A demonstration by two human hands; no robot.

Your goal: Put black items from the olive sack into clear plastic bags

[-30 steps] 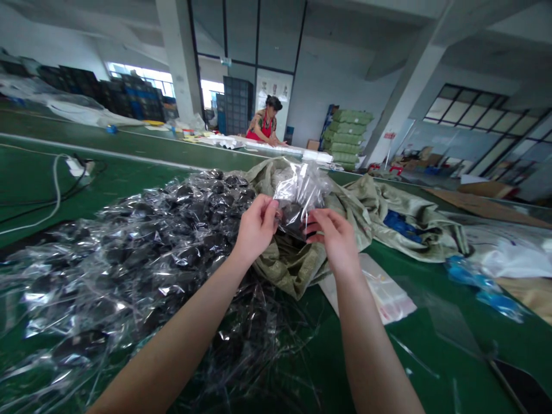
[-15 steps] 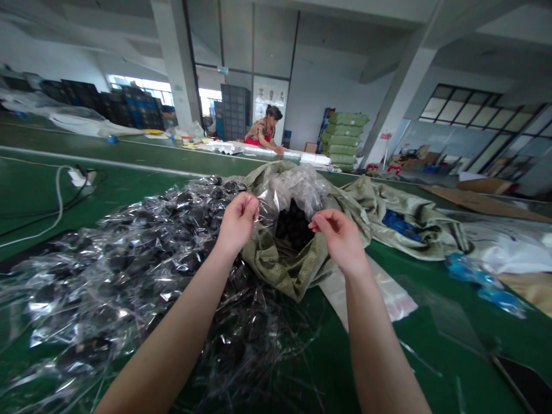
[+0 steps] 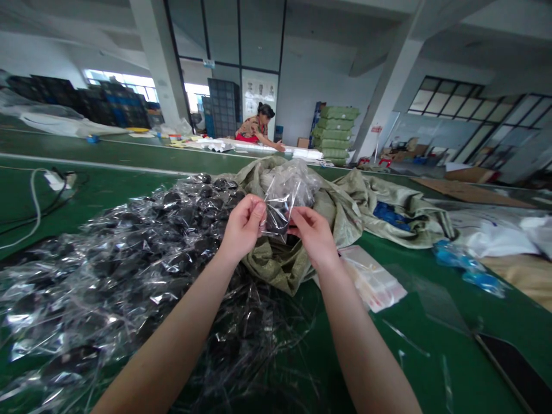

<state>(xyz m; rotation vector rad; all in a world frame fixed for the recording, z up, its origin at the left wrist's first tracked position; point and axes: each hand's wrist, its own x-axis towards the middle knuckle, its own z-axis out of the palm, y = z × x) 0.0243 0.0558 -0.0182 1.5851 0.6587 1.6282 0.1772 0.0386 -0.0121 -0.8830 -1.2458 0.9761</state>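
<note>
Between my two hands is a small clear plastic bag (image 3: 276,217) with a dark rounded piece inside. My left hand (image 3: 244,225) pinches its left edge between thumb and fingers. On the other side my right hand (image 3: 313,231) has its fingers closed at the bag's right edge. Just behind them lies an open olive woven sack (image 3: 280,265) with a crumpled clear liner (image 3: 295,178); the bag and my hands hide most of its mouth. A wide heap of black pieces in clear bags (image 3: 142,247) spreads to the left of my hands.
Flat clear bags (image 3: 373,279) lie right of the sack. A phone (image 3: 515,368) is at the right front. Another woven sack (image 3: 414,224) holds blue items, with blue-wrapped pieces (image 3: 470,267) nearby. A power strip (image 3: 60,180) with cables sits left. A co-worker (image 3: 256,127) leans over the far table.
My right hand has moved left toward my left hand. A clear bag with a dark piece now shows between them, in front of the sack's mouth. The view has shifted slightly right.
</note>
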